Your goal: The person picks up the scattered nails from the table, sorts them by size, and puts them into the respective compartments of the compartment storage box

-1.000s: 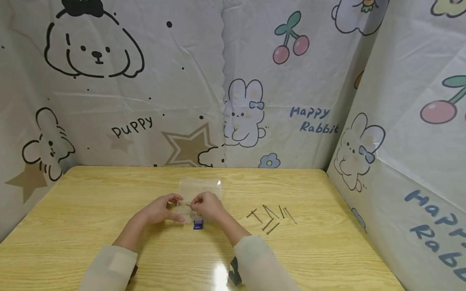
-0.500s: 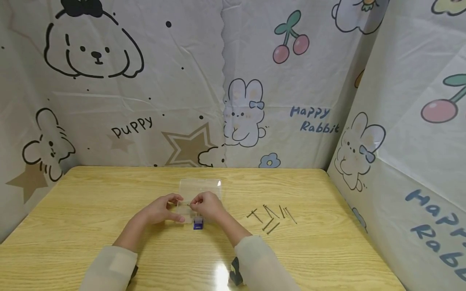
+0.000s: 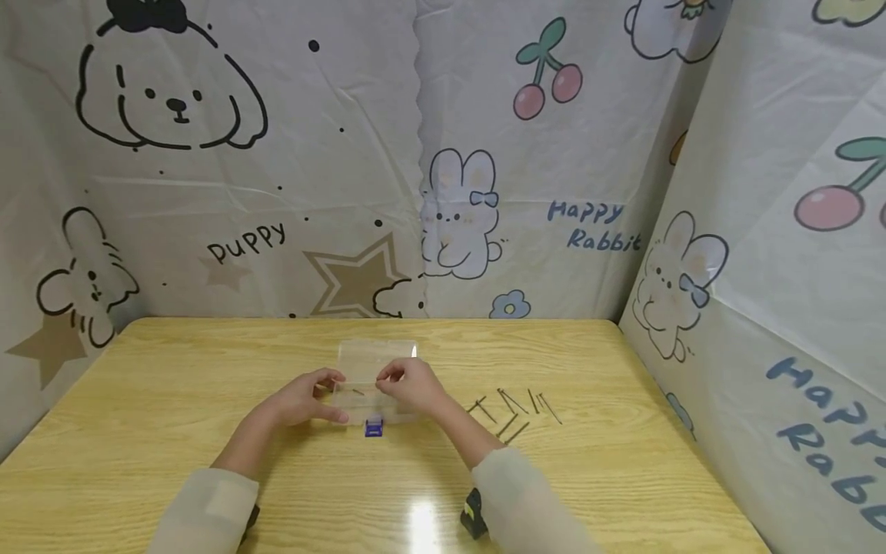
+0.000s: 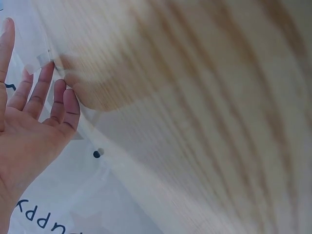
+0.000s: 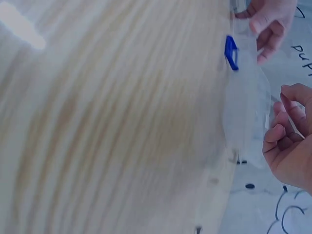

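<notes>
A clear plastic box (image 3: pixel 391 412) lies on the table with its lid (image 3: pixel 377 351) raised at the back and a blue latch (image 3: pixel 374 427) at the front. My left hand (image 3: pixel 301 398) holds the box's left end, thumb at the front and fingers behind. Inside the left part lies a thin brownish nail or screw (image 3: pixel 358 392). My right hand (image 3: pixel 415 385) hovers over the right part of the box with fingers loosely curled. Nothing shows between its fingers in the right wrist view, where the hand (image 5: pixel 292 139) stands apart from the box.
Several long thin nails or screws (image 3: pixel 514 401) lie scattered to the right of the box, partly behind the right forearm. The wooden table (image 3: pixel 208 346) ends at a printed cloth backdrop (image 3: pixel 304 154), with another cloth side at the right.
My right hand has let go of the thin nail or screw inside the box and moved a little right. The left hand keeps its hold on the box. The head view has shifted slightly.
</notes>
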Action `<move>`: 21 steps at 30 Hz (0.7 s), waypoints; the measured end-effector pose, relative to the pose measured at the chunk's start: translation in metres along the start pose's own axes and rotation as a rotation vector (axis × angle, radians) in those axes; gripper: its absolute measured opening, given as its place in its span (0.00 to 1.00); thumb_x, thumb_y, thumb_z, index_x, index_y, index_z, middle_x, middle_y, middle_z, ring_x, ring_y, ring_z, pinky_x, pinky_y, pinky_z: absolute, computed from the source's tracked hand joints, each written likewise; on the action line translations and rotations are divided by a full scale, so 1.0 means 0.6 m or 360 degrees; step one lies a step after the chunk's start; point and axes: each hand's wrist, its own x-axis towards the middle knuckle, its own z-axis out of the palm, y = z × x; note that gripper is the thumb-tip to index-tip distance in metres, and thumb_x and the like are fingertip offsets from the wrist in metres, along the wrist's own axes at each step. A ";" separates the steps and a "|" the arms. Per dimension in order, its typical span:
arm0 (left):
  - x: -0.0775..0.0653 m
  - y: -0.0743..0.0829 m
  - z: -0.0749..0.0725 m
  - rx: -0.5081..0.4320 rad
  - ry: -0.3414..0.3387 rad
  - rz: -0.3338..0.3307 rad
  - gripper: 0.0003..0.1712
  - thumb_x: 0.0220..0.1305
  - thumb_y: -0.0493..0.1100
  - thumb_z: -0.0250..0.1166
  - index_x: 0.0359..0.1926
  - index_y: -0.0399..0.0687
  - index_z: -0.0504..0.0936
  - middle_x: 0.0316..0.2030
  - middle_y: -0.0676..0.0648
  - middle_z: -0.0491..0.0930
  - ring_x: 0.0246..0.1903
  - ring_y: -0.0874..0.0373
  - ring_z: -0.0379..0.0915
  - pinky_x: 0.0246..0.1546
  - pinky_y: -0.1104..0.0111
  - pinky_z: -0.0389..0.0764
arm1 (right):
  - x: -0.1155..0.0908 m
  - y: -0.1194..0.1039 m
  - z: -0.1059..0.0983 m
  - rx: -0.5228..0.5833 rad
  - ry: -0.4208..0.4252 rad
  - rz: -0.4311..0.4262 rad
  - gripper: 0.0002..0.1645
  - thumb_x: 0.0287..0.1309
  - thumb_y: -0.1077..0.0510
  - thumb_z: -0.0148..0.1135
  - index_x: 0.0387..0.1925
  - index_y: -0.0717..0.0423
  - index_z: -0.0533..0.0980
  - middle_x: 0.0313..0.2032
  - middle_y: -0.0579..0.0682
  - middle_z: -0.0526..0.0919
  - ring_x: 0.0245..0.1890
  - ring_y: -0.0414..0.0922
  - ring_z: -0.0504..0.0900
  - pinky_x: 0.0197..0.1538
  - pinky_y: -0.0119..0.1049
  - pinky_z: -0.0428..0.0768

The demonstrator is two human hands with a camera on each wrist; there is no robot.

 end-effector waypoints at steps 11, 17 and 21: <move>-0.003 -0.007 0.001 -0.0009 0.0003 -0.0007 0.42 0.46 0.49 0.75 0.59 0.40 0.68 0.54 0.37 0.68 0.53 0.42 0.66 0.54 0.50 0.69 | -0.030 0.027 -0.069 -0.0034 0.0033 0.0061 0.08 0.58 0.55 0.62 0.37 0.54 0.80 0.29 0.48 0.76 0.26 0.40 0.69 0.26 0.30 0.68; -0.002 -0.004 0.001 -0.0015 0.0005 0.0017 0.41 0.46 0.48 0.75 0.59 0.40 0.68 0.53 0.37 0.68 0.52 0.44 0.66 0.52 0.52 0.70 | -0.046 0.050 -0.107 -0.0070 0.0094 0.0099 0.08 0.58 0.55 0.62 0.36 0.54 0.80 0.30 0.49 0.76 0.24 0.41 0.67 0.25 0.31 0.67; -0.002 -0.002 0.001 -0.0012 0.0006 0.0020 0.41 0.46 0.49 0.75 0.59 0.40 0.68 0.53 0.37 0.69 0.52 0.44 0.66 0.52 0.52 0.69 | -0.057 0.067 -0.130 -0.0107 0.0131 0.0159 0.07 0.58 0.55 0.62 0.35 0.53 0.80 0.31 0.49 0.77 0.24 0.41 0.68 0.24 0.31 0.67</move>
